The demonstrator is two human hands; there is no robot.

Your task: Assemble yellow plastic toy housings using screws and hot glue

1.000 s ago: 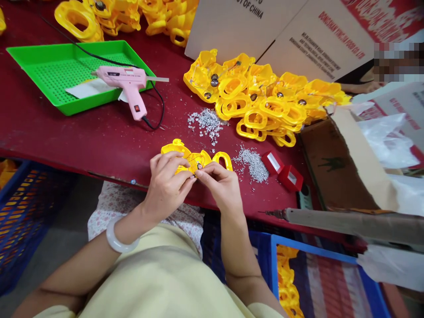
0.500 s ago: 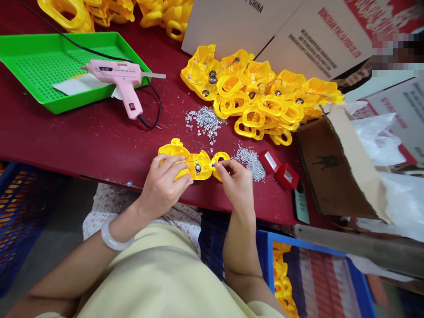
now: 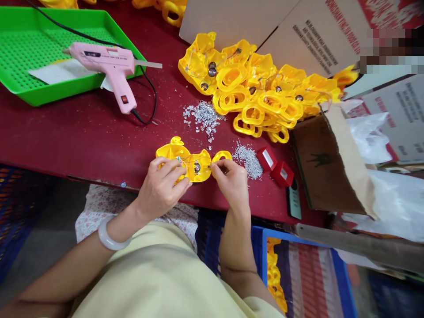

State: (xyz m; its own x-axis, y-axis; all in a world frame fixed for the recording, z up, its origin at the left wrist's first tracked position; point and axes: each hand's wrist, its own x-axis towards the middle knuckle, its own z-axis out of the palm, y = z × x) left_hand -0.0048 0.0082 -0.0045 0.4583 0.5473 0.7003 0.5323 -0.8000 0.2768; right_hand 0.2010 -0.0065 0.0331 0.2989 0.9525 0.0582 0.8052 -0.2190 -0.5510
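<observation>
A yellow plastic shell [image 3: 202, 176] lies hollow side up near the table's front edge. Inside it are thin wires, a small circuit board [image 3: 179, 159] and a round metal part [image 3: 197, 167]; an oval yellow ring handle forms its right end. My left hand [image 3: 162, 185] is closed over the shell's left part, its fingers curled on the near rim. With thumb and forefinger pinched together, my right hand [image 3: 232, 181] works at the joint between shell and ring. What the pinch holds is hidden by the fingertips.
Beyond are small clear pieces [image 3: 205, 117], tiny silver screws [image 3: 248, 161] and piled yellow shells [image 3: 265, 92]. A pink glue gun [image 3: 106, 66] rests across a green tray [image 3: 29, 95]. Rightward stand a red box [image 3: 282, 174], a phone [image 3: 293, 201] and an open carton [image 3: 327, 163].
My right fingertips have shifted slightly left, from the ring's edge to the joint. A yellow piece now shows at the pile's far right, where a person's hand was. The camera has moved slightly.
</observation>
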